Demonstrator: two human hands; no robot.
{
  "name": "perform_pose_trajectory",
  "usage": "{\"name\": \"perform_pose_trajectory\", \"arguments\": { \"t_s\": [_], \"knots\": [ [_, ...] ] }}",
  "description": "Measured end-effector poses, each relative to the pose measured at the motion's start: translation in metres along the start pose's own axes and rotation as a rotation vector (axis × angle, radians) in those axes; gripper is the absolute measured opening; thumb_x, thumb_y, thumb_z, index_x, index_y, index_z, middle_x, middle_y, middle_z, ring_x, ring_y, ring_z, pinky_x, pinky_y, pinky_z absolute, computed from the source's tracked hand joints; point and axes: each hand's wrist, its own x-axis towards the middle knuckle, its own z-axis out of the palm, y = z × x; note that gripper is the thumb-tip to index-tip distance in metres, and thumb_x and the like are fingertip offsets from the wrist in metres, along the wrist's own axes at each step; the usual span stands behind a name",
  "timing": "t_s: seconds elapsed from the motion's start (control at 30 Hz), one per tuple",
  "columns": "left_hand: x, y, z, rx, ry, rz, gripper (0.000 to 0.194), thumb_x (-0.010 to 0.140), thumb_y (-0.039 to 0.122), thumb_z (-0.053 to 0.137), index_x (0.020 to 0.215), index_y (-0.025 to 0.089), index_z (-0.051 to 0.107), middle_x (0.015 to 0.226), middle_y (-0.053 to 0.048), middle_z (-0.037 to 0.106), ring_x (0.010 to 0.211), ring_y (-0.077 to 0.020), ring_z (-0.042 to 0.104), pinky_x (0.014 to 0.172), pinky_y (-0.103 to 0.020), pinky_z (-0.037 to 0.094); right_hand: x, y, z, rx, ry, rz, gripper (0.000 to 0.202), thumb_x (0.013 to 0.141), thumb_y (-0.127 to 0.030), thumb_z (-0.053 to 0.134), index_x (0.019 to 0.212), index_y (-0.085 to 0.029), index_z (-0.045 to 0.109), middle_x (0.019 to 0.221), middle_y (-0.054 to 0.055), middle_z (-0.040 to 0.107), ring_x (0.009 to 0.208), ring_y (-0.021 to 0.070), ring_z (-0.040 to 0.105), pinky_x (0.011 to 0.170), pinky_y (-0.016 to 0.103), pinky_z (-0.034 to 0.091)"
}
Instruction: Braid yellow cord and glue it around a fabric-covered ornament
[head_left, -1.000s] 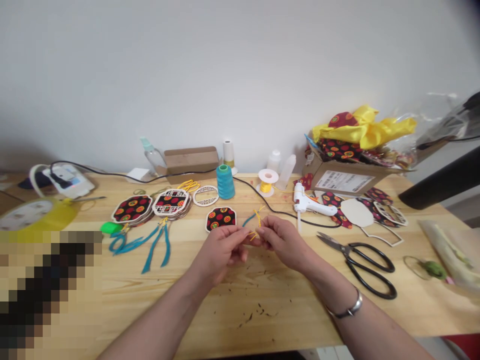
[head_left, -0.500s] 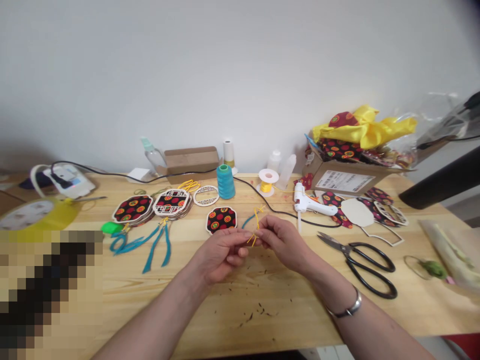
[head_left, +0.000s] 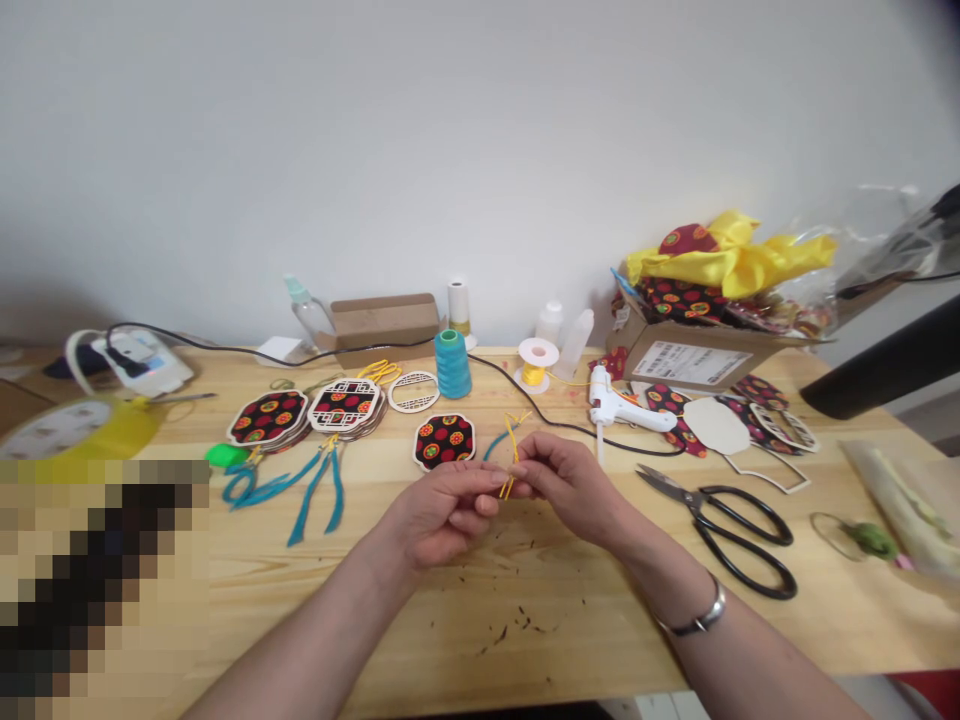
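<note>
A thin yellow cord (head_left: 511, 436) is pinched between the fingertips of both my hands, with short ends hanging below and a loop rising above. My left hand (head_left: 448, 508) is closed on it, fingers curled under. From the other side my right hand (head_left: 564, 484) grips the cord between thumb and forefinger. Just beyond the left hand lies a panel of black-and-red patterned fabric in a pale frame (head_left: 444, 442). Behind the cord, a short blue strand (head_left: 501, 440) rests on the table. Black-handled scissors (head_left: 720, 520) lie right of my right hand.
A white glue gun (head_left: 626, 408), a yellow cord spool (head_left: 535, 368) and a teal thread cone (head_left: 452, 364) stand beyond my hands. Stacked framed panels (head_left: 343, 408) with teal tassels lie left. A cardboard box (head_left: 686, 358) holds fabric at the back right. Dark scraps litter the table.
The yellow cord's ends below my fingers now hang closer together, and its upper part looks narrower. Both hands stay in nearly the same place.
</note>
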Motion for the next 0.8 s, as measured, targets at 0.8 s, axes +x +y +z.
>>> {"name": "perform_pose_trajectory", "arguments": {
  "t_s": [0.8],
  "knots": [
    [-0.003, -0.01, 0.018, 0.766, 0.355, 0.534, 0.008, 0.065, 0.023, 0.062, 0.064, 0.014, 0.061, 0.053, 0.004, 0.054, 0.048, -0.0064, 0.043, 0.047, -0.018, 0.031, 0.002, -0.002, -0.004, -0.12, -0.01, 0.034, 0.016, 0.079, -0.021, 0.047, 0.064, -0.018, 0.05, 0.055, -0.004, 0.048, 0.051, 0.0084, 0.043, 0.052, 0.021, 0.033]
  ]
}}
